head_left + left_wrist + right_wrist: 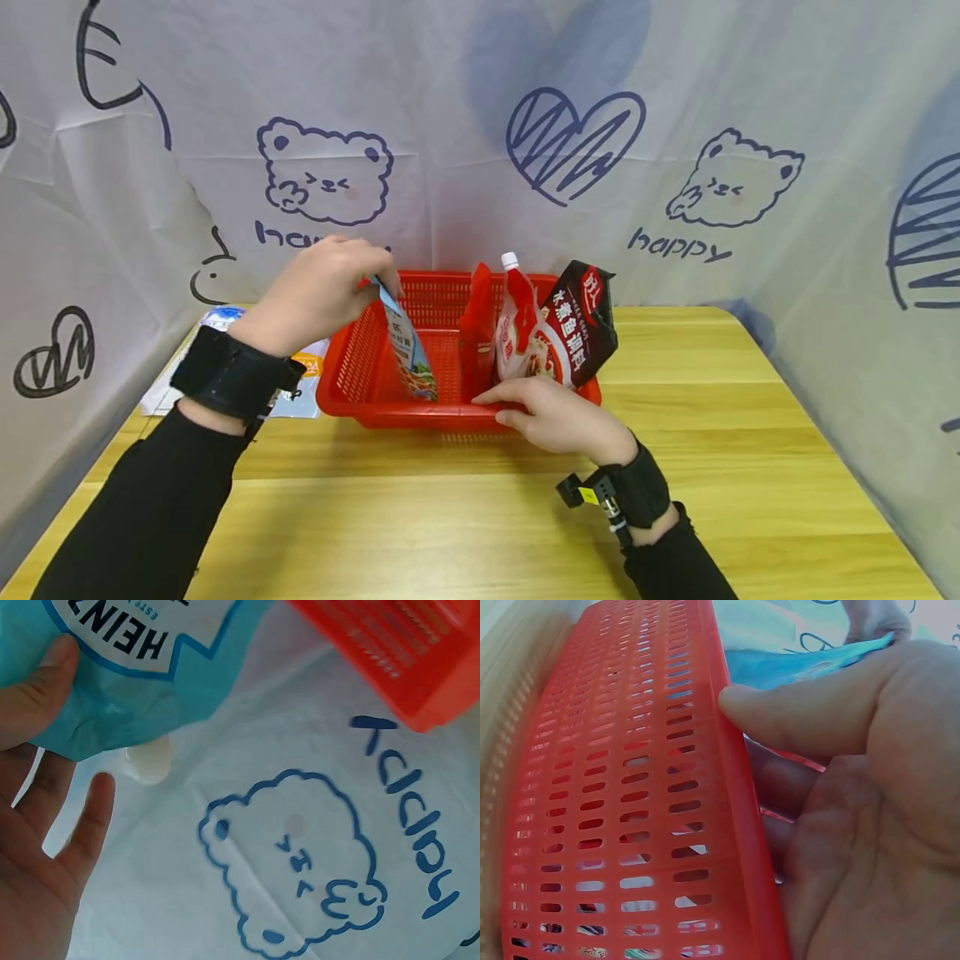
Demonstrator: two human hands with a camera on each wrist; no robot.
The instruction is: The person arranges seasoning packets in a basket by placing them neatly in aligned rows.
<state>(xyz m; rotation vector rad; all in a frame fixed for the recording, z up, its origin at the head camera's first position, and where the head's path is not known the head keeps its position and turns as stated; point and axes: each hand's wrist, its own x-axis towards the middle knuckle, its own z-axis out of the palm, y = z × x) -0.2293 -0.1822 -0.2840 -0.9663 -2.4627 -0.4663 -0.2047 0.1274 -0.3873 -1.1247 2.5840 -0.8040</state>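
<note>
My left hand (330,283) pinches the top of a light blue Heinz pouch (408,350), which hangs upright inside the left part of a red plastic basket (356,408). In the left wrist view the thumb lies over the front of the pouch (150,690), with fingers behind it. At the basket's near side, my right hand (558,417) grips the rim, thumb outside and fingers within. Standing in the right half of the basket are a red packet (477,333), a white-capped red and pink pouch (516,329) and a black seasoning packet (581,321) leaning right.
Left of the basket, partly behind my left arm, flat plastic packets (300,404) lie on the wooden table (480,517). A white cloth (457,192) with drawn bears and hearts hangs behind the table and along its sides.
</note>
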